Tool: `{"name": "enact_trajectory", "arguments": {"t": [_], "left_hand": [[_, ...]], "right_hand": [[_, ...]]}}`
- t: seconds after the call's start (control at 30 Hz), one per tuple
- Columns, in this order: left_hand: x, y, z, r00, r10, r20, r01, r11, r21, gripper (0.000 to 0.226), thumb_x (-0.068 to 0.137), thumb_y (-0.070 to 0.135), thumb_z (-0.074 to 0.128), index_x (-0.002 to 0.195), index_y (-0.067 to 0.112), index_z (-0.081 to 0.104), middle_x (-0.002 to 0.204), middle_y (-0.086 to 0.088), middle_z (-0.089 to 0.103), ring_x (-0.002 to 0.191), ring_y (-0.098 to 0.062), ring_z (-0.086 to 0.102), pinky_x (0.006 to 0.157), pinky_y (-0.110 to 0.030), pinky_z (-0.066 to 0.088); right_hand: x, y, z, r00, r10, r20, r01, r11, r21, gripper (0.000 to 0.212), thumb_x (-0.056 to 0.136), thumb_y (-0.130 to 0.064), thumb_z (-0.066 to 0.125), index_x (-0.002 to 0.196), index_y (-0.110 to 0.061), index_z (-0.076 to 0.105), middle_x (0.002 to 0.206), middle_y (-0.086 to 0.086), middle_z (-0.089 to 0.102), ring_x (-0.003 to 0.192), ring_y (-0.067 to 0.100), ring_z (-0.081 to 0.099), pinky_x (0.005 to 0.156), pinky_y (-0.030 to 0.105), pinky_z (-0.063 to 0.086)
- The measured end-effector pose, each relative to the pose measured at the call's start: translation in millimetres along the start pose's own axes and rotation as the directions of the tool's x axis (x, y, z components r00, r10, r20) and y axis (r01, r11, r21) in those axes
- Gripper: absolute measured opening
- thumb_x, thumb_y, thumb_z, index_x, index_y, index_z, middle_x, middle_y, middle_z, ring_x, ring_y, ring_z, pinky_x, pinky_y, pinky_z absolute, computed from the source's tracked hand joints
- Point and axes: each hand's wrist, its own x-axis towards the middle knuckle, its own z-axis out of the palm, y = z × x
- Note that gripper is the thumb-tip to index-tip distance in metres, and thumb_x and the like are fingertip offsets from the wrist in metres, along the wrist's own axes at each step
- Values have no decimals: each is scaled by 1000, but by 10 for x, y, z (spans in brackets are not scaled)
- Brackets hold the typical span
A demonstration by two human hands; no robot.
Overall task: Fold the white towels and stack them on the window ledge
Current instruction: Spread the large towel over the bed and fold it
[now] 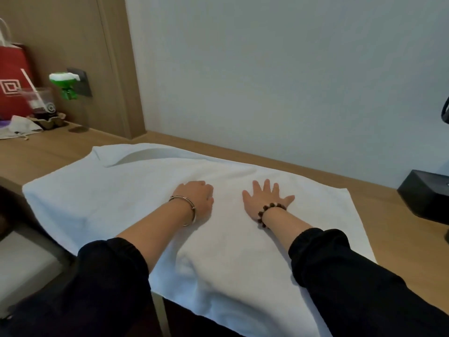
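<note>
We have one white towel (pixel 136 190) spread across the light wooden surface (pixel 401 242), its near edge hanging over the front and its far left corner lifted in a soft ridge. It lies wide and is not yet folded small.

Our right hand (pixel 267 199) lies flat on the towel near its middle, palm down, fingers straight and fanned apart, holding nothing. A dark bead bracelet (pixel 271 207) sits at that wrist.

Our left hand (pixel 196 197) rests on the towel just beside the right one, apart from it. Its fingers bend down and away from us, so we cannot tell whether they pinch the cloth or only press it. A thin metal bangle (pixel 185 210) circles that wrist. Both arms wear black sleeves (pixel 352 276) pushed up the forearm.

Far left on the wood, well apart from the towel, stand a red paper bag (pixel 12 83) and a clear plastic cup (pixel 41 103) with a straw. A green-and-white object (pixel 65 81) hangs by the wall socket behind them. At the right edge sits a black box (pixel 427 193).
</note>
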Motion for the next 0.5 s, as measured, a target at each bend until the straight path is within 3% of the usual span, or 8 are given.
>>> {"name": "enact_trajectory", "arguments": {"t": [0.03, 0.1, 0.17, 0.23, 0.5], "left_hand": [[4, -121, -18, 999, -49, -14, 49, 997, 55, 35, 97, 37, 29, 126, 27, 46, 137, 2, 41, 135, -22, 31, 106, -51, 24], [18, -394, -16, 976, -216, 43, 210, 972, 106, 47, 97, 49, 23, 143, 37, 27, 155, 4, 19, 145, -25, 11, 107, -64, 11], [26, -602, 13, 932, -323, 164, 323, 946, 29, 57, 94, 61, 18, 147, 45, 4, 159, 9, -1, 146, -26, -2, 108, -68, 7], [22, -653, 47, 922, -316, 222, 329, 944, -23, 60, 93, 66, 14, 147, 48, -2, 159, 10, -9, 146, -25, -7, 110, -66, 6], [171, -438, 84, 929, -302, 213, 311, 950, -8, 62, 90, 69, 9, 146, 48, -8, 158, 9, -15, 146, -27, -12, 108, -68, 2]], "right_hand": [[22, 40, -13, 1000, 0, 5, 0, 1000, -4, 62, 95, -57, 10, 151, -33, -1, 159, -2, -12, 146, 25, -10, 109, 67, -2], [81, 113, -47, 1000, -6, 25, 6, 1000, -6, 63, 94, -59, 9, 151, -35, -3, 159, -3, -14, 146, 24, -11, 109, 67, -2], [132, 159, -69, 999, -17, 34, 18, 1000, -9, 63, 94, -61, 9, 150, -36, -4, 159, -4, -15, 146, 24, -12, 109, 67, -2], [184, 191, -65, 999, -30, 35, 31, 999, -19, 64, 93, -62, 8, 150, -37, -4, 159, -5, -16, 146, 24, -12, 109, 67, -2], [389, 387, -86, 998, -56, 21, 57, 998, -41, 64, 92, -65, 8, 150, -40, -4, 159, -7, -14, 147, 22, -10, 110, 66, 0]]}}
